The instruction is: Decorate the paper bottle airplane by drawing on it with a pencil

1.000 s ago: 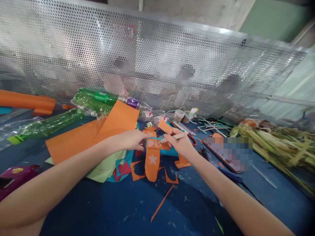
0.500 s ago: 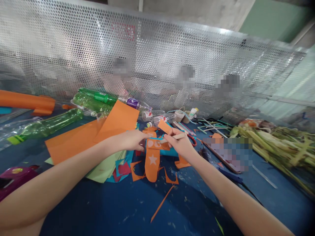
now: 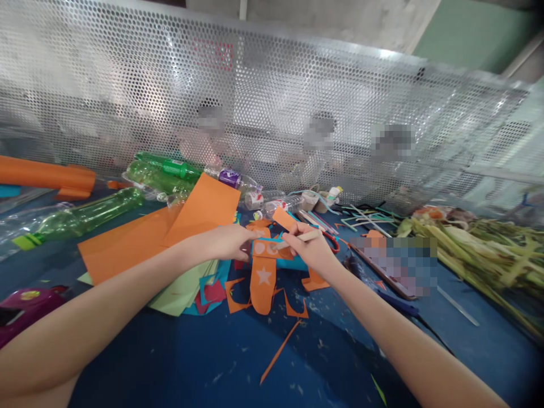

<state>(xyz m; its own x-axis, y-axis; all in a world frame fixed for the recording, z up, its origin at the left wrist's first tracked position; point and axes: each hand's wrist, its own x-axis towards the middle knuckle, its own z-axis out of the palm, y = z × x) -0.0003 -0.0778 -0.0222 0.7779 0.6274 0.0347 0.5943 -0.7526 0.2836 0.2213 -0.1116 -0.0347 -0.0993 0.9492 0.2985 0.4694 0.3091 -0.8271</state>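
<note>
An orange and blue paper model airplane lies in front of me, with a white star on its near wing and pale round spots above it. At its left end my left hand grips the body between thumb and fingers. My right hand pinches a white marker pen, its tip against one of the round spots. An orange strip sticks up beyond the right fingers. The model's far side is partly hidden by my hands.
Orange sheets, a green bottle and a purple tool lie left. Orange scraps surround the model. A phone, scissors and corn husks lie right. Behind stands a perforated metal screen.
The marker tip has shifted very slightly left on the round spot. Both hands and the model stay in nearly the same place.
</note>
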